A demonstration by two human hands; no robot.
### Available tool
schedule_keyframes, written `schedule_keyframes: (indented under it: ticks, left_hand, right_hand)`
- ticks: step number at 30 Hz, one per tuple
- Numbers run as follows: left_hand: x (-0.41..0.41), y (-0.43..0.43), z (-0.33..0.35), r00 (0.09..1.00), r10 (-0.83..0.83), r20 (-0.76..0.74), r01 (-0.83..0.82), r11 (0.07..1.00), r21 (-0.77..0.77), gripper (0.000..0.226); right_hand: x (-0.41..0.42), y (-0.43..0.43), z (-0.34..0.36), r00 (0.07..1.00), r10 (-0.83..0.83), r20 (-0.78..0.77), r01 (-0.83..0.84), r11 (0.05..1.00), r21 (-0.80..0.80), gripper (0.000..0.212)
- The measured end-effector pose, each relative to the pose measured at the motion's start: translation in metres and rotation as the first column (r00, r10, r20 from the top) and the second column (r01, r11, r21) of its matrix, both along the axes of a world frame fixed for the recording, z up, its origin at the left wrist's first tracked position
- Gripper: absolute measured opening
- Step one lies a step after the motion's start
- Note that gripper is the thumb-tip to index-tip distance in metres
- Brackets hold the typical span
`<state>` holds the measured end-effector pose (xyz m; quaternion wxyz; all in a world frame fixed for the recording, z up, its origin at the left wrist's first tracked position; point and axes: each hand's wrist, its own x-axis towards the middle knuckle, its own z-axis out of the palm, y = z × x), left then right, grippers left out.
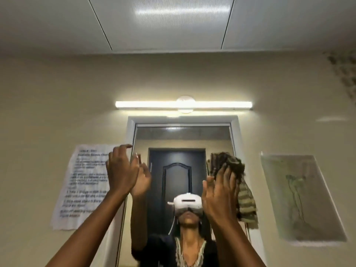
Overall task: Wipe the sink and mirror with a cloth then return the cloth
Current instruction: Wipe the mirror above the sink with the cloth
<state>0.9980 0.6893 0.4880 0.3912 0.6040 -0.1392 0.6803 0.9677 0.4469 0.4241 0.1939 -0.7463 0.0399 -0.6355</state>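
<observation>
The mirror [183,137], in a white frame, hangs on the wall straight ahead and reflects a person wearing a white headset and a dark door. My right hand [219,193] presses a striped brown-green cloth [228,160] flat against the mirror's right side, and the cloth's loose end [247,207] hangs down beside my wrist. My left hand [121,170] is raised by the mirror's left edge with its fingers spread and nothing in it. Its reflection shows just to its right. The sink is out of view below.
A lit tube lamp [184,104] runs along the wall just above the mirror. A printed paper notice [84,185] is stuck to the wall on the left, and a sheet with a faint drawing [300,197] on the right. Ceiling panels fill the top.
</observation>
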Motion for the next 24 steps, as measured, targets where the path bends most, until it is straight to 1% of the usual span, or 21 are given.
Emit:
schedule_keyframes:
  ticks: [3,5,9,12,14,16,17,19,21,22,24]
  left_hand:
    - [0.025,0.003,0.009,1.0,-0.031,-0.003,0.031,0.999,-0.009,0.03]
    - [0.038,0.002,0.01,1.0,-0.027,0.01,0.027,1.0,0.003,0.034]
    - [0.056,0.002,0.004,0.985,-0.105,0.137,0.107,0.994,-0.011,0.037]
    - [0.059,0.008,0.004,0.947,-0.238,0.214,0.255,0.965,-0.053,0.035]
    - [0.059,0.012,0.003,0.925,-0.302,0.229,0.319,0.947,-0.043,0.036]
    - [0.058,0.013,0.002,0.905,-0.341,0.253,0.36,0.933,-0.029,0.035]
    - [0.057,0.013,0.001,0.895,-0.355,0.269,0.375,0.927,-0.023,0.036]
    - [0.056,0.014,-0.001,0.875,-0.379,0.3,0.398,0.918,0.0,0.043]
    - [0.056,0.015,-0.002,0.874,-0.378,0.307,0.389,0.921,0.026,0.044]
    - [0.058,0.017,-0.003,0.881,-0.361,0.306,0.368,0.929,0.036,0.042]
    - [0.059,0.017,-0.005,0.888,-0.333,0.317,0.334,0.941,0.051,0.047]
  right_hand:
    - [0.018,-0.017,0.019,0.984,-0.106,0.142,0.121,0.987,-0.101,0.057]
    - [0.022,-0.029,0.036,0.967,-0.159,0.2,0.187,0.974,-0.126,0.054]
    - [0.026,-0.045,0.086,0.938,-0.231,0.259,0.26,0.962,-0.085,0.05]
    - [0.027,-0.053,0.137,0.928,-0.251,0.275,0.255,0.967,0.024,0.051]
    - [0.029,-0.051,0.168,0.934,-0.213,0.288,0.194,0.977,0.092,0.05]
    - [0.031,-0.041,0.189,0.932,-0.16,0.326,0.125,0.984,0.125,0.045]
    - [0.033,-0.032,0.196,0.926,-0.153,0.345,0.119,0.986,0.12,0.041]
    - [0.037,-0.005,0.203,0.926,-0.185,0.329,0.178,0.983,0.05,0.037]
    - [0.04,0.033,0.203,0.937,-0.183,0.298,0.222,0.97,-0.103,0.037]
    - [0.041,0.057,0.202,0.943,-0.148,0.299,0.209,0.961,-0.184,0.042]
    - [0.044,0.102,0.197,0.958,-0.038,0.284,0.131,0.94,-0.315,0.05]
